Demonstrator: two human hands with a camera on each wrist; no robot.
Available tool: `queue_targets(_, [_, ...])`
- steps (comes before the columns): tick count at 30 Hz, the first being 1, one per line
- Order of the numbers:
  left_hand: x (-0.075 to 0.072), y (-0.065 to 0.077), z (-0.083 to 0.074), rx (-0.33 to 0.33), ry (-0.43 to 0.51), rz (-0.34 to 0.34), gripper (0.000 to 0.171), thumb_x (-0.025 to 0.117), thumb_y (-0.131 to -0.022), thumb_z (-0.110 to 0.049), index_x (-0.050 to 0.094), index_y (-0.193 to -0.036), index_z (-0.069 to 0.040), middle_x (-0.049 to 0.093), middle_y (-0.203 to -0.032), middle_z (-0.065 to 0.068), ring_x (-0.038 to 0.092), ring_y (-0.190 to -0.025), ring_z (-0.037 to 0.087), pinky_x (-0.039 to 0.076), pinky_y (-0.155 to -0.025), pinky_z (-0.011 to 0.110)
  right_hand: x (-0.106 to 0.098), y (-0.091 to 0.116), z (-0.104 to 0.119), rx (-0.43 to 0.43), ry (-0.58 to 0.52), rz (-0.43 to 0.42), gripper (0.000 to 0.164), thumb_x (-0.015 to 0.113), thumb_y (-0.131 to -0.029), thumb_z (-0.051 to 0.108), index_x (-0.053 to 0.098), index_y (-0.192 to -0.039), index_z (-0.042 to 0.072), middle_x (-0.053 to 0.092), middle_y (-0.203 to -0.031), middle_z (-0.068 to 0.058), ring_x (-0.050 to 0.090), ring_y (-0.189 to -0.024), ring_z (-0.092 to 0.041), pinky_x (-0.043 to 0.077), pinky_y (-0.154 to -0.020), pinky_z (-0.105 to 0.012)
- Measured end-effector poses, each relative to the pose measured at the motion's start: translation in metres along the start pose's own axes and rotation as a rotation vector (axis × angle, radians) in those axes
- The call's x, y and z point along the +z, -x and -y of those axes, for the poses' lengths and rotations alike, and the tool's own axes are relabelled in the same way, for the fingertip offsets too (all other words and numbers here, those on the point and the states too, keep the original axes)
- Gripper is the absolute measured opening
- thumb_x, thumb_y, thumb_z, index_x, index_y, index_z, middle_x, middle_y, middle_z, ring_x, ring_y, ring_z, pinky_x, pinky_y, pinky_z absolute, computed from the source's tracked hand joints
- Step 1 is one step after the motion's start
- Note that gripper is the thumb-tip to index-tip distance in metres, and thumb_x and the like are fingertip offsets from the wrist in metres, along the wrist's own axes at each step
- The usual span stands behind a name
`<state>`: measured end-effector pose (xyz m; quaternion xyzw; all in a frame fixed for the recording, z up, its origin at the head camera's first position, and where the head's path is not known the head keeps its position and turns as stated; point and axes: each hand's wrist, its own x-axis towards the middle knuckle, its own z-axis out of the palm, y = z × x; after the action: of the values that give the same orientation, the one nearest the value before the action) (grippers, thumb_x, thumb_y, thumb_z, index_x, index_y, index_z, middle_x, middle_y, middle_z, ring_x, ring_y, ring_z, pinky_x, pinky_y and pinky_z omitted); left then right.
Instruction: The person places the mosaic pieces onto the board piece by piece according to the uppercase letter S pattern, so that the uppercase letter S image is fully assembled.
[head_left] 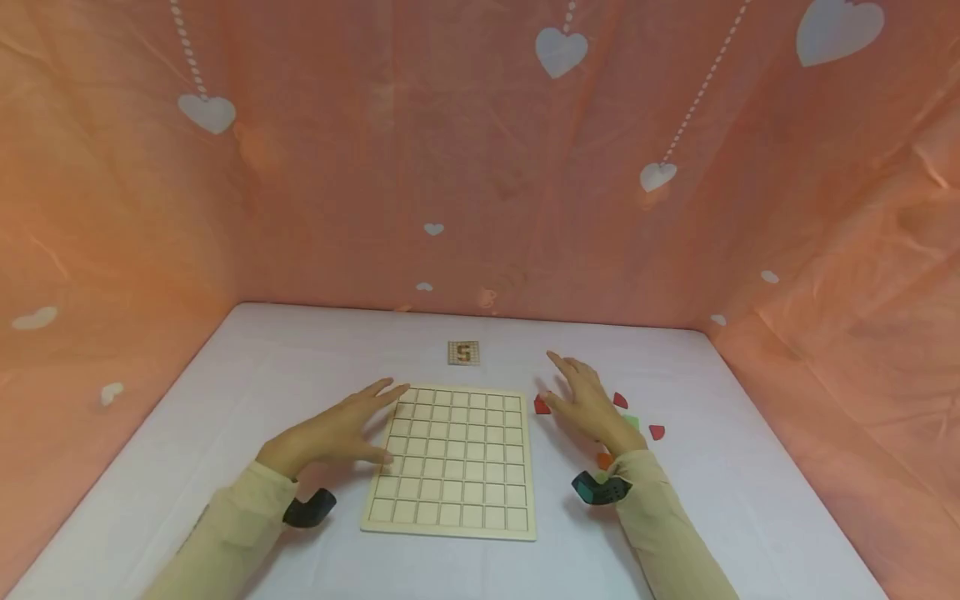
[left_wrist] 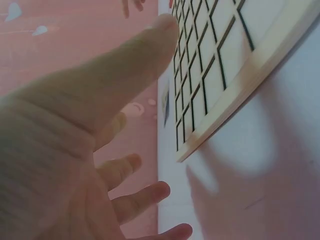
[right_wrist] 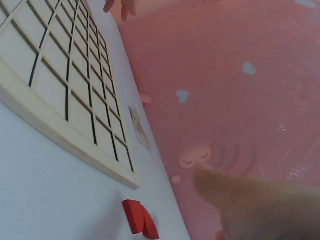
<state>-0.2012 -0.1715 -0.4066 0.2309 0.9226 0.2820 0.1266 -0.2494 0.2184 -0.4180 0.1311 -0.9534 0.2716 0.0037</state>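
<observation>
A pale wooden grid board [head_left: 448, 533] with square recesses lies flat in the middle of the white table. My left hand [head_left: 337, 429] hovers by the board's left edge, fingers spread and holding nothing; its thumb overlaps that edge in the head view. In the left wrist view the thumb [left_wrist: 135, 60] points toward the grid. To the board's right, my right hand [head_left: 585, 404] hangs over the table with loosely extended fingers and nothing in its grip. Red pieces [right_wrist: 134, 216] lie beneath it, near the board's corner.
Beyond the board lies a small square card [head_left: 463, 352] with a brown figure like a 5. Around the right hand are a red quarter-round piece [head_left: 657, 432], another red piece [head_left: 620, 401], a green piece [head_left: 632, 422] and an orange one [head_left: 604, 461]. Pink cloth [head_left: 465, 167] encloses the table.
</observation>
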Motion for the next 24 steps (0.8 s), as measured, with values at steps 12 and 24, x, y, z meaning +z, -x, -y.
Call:
queue_targets(12, [0.007, -0.005, 0.004, -0.019, -0.015, 0.055, 0.097, 0.087, -0.076, -0.032, 0.036, -0.157, -0.012, 0.025, -0.165, 0.026, 0.026, -0.149, 0.052, 0.027, -0.118, 0.070, 0.008, -0.002, -0.006, 0.022, -0.089, 0.087, 0.039, 0.068, -0.095, 0.012, 0.066, -0.134, 0.014, 0.064, -0.136, -0.011, 0.053, -0.131, -0.034, 0.044, -0.114, -0.056])
queue_targets(24, [0.012, -0.007, 0.008, -0.024, -0.046, 0.026, 0.093, 0.090, -0.072, -0.024, 0.045, -0.151, -0.002, 0.038, -0.159, 0.026, 0.033, -0.147, 0.049, 0.030, -0.120, 0.064, 0.007, 0.001, -0.007, 0.081, -0.071, 0.164, 0.037, 0.074, -0.090, 0.008, 0.072, -0.127, 0.014, 0.068, -0.118, -0.005, 0.055, -0.103, -0.021, 0.052, -0.093, -0.038])
